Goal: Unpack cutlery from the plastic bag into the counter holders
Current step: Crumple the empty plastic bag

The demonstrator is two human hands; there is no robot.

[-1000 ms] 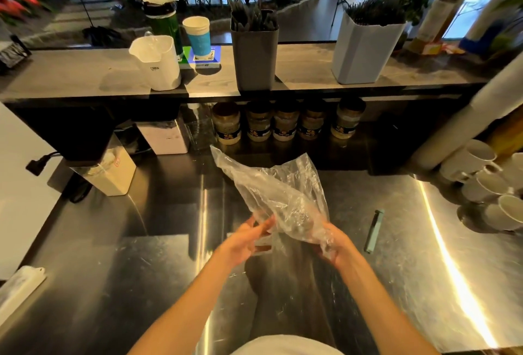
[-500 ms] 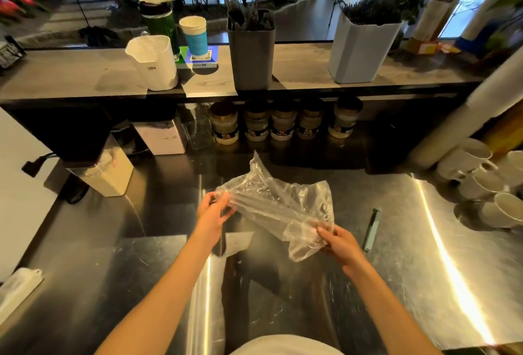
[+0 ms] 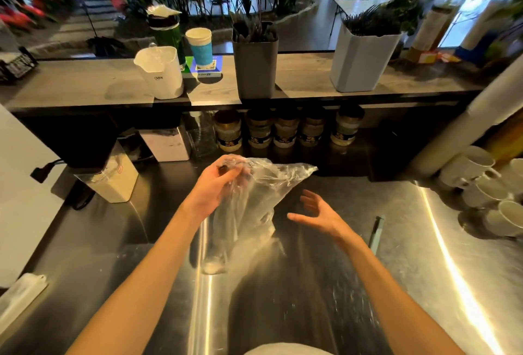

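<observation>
Bag now upright, left hand topmost.

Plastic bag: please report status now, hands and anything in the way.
Left hand grips the plastic bag at its top, bag hanging over the steel counter. Right hand open beside it, not touching. Dark holder and white holder on the shelf, path unobstructed.

The plastic bag is hanging over the surface from the left hand, with the right hand just beside it on the right. Behind, two holders are standing on the shelf, jars under it. Cups are lying far right.
</observation>
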